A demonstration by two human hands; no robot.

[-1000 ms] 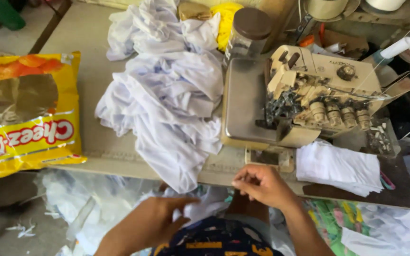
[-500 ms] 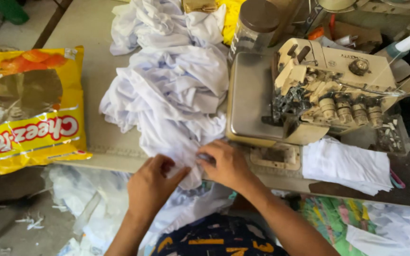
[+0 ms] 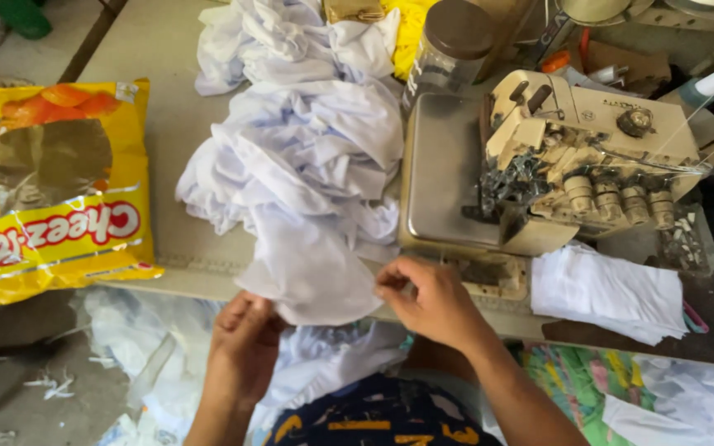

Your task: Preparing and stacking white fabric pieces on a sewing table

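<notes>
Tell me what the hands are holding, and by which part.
Both hold one white cloth piece by its near edge: left hand at the lower left corner, right hand at the right edge.

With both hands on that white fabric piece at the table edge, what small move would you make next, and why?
Probably slide the white fabric piece rightward toward the overlock machine. The left hand and right hand pinch its lower edge, and it hangs over the table edge, left of the machine's plate.

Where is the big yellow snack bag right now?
The big yellow snack bag lies flat at the left end of the beige table in the head view, left of the pile of white fabric.
</notes>
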